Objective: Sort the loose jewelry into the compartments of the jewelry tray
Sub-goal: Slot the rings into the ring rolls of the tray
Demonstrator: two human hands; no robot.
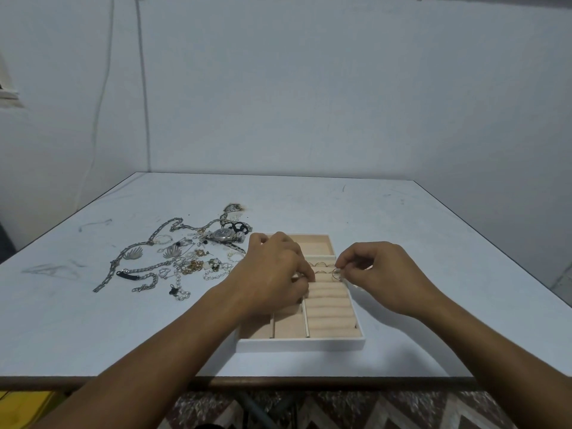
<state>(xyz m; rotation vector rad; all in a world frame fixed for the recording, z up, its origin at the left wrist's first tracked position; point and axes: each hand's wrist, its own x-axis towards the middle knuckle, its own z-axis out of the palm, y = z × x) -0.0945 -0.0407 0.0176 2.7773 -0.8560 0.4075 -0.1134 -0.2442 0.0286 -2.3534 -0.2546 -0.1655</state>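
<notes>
The jewelry tray (301, 343) sits right in front of me on the surface (433, 243), white-rimmed and lined in beige. Its right column is a stack of ring rolls (331, 308); a square compartment (314, 246) lies behind them, and long compartments (289, 325) run down the left side. A few thin rings (321, 264) stand in the slots of the rolls farthest from me.

My right hand (380, 274) hovers at the tray's right rim; its fingers (356, 258) are drawn narrow, pinching a thin gold ring (335, 273) just over the right end of the upper rolls, close beside the seated rings. My left hand (272, 270) covers the tray's left half; its fingers (301, 274) curl down tight onto the rolls, and I cannot tell whether they hold anything.

The loose jewelry (173, 261) lies in a tangle to the left of the tray: chains, pearl strands, shell-shaped pieces (133, 253), and a watch (223, 235) just beside the tray's far left corner.

The tray's near rim lies near the surface's front edge; to the right and behind, the surface runs on wide, back to the wall (309, 103).
</notes>
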